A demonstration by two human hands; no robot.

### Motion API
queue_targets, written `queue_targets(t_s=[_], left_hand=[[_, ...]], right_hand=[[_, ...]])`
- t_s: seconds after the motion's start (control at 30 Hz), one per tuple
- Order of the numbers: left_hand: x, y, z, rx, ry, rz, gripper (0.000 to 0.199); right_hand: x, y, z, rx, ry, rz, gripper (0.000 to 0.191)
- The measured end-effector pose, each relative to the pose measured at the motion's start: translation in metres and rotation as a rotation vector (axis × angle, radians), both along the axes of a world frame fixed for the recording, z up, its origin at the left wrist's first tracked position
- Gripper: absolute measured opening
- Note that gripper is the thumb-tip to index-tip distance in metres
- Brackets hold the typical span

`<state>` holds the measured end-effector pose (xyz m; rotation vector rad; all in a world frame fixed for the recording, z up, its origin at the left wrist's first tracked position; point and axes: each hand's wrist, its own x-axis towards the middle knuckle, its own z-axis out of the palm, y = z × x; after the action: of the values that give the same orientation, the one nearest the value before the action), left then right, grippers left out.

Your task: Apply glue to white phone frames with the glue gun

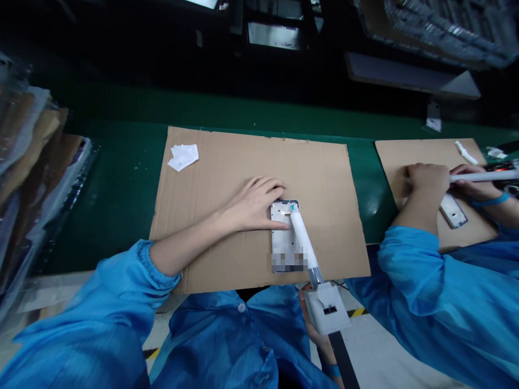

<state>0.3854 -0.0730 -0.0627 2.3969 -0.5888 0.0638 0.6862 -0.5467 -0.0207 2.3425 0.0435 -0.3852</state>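
Observation:
A flat phone frame (279, 243) with a silvery inner face lies on a brown cardboard sheet (219, 167). My left hand (257, 205) rests at its upper left edge, the thumb lying across the frame and the other fingers spread above. Over the right part of the frame slants a white tube-shaped tool (303, 240) with a grey box-like body (327, 308); its tip is near a small blue spot at the frame's top. My right hand (310, 319) is at the left side of that grey body, mostly hidden behind it, wrapped round the tool.
A crumpled white paper (184, 157) lies at the cardboard's upper left. Stacked sheets (40, 178) stand at the far left on the green table (117, 162). To the right, another person's hands (430, 178) work with a white tool over a second phone frame (453, 210) on cardboard.

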Motion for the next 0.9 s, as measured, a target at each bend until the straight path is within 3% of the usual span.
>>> queue_targets(t_s=[0.53,0.9], left_hand=[[0.000,0.000,-0.003,-0.006,-0.022,-0.002,0.070],[0.000,0.000,-0.002,0.006,-0.020,-0.001,0.070]], right_hand=[[0.009,-0.014,-0.011,0.029,-0.061,0.033,0.055],[0.007,-0.010,-0.008,0.033,-0.044,0.017,0.055]])
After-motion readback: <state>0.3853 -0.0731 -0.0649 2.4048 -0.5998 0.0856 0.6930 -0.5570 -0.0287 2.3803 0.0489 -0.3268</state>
